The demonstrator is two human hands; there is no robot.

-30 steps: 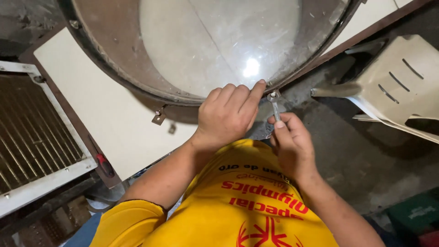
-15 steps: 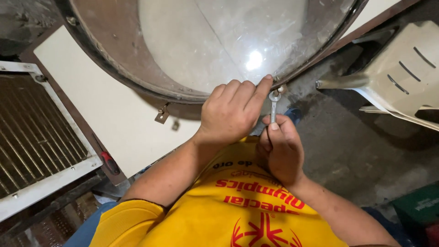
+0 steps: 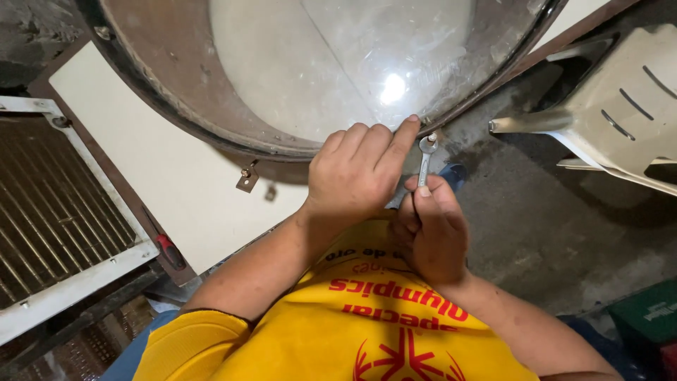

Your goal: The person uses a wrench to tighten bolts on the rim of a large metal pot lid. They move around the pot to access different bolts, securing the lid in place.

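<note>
Small wrench gripped upright at the drum's rim

The right hand has its fingers pinched around a small wrench, whose long axis runs up and away from them, head on a bolt at the round metal drum rim. The left hand is curled, fingertip pressing the rim just beside the wrench head.

Right hand gripping small wrench

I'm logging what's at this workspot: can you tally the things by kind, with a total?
Hands: 2, left hand on the drum's edge, right hand holding the wrench
Wrench: 1
Round metal drum: 1
Plastic chair: 1
Grille panel: 1
Red-handled tool: 1
White board: 1
Total: 8
</note>
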